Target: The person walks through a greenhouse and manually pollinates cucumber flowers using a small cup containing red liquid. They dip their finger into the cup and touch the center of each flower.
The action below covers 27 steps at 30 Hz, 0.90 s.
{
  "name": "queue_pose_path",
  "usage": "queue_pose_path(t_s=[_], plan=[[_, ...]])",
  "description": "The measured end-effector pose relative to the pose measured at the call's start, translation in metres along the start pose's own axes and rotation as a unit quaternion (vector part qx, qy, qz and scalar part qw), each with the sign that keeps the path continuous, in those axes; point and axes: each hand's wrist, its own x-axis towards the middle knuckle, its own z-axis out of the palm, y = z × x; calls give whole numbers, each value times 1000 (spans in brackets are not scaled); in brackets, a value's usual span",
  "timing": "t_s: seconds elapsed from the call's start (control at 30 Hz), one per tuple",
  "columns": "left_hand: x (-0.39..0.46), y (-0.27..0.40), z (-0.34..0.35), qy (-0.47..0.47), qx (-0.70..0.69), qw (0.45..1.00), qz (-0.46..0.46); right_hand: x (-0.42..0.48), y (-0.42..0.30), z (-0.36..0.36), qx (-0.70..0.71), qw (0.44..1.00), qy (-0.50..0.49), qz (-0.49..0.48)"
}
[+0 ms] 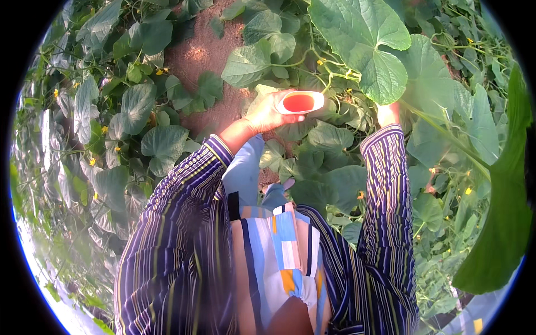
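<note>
My left hand (268,109) grips a white open-topped container (321,101) whose inside (298,101) looks red-orange. Its mouth faces up toward me, and I cannot tell how much it holds. Close to the container's right side runs a green vine stem (329,81) with a pale node. A broad green leaf (364,46) hangs over my right hand (388,112). Only the part near the wrist shows, so the fingers and anything in them are hidden.
Leafy vines with small yellow flowers (104,130) crowd both sides. Brown soil (205,54) shows between the rows. A large leaf (498,201) hangs very near the camera at right, on a long stalk (448,136). My trousered leg (245,167) stands below among leaves.
</note>
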Motion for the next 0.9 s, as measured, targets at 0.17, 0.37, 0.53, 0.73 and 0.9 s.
queue_pose_path(t_s=[0.17,0.37,0.53,0.73,0.9], plan=[[4,-29,-1,-1,1,1000,-28,26,-7,12,-173,983,-61,-2],[29,-49,-10,10,99,995,16,55,-19,31,-253,962,-95,-32],[56,-51,-10,45,156,985,-49,58,-12,31,-141,986,-64,-62],[103,-97,-4,35,99,991,-85,45,-13,44,-87,995,-26,-41],[132,-117,7,99,222,969,-42,48,-14,40,-114,986,-115,-46]])
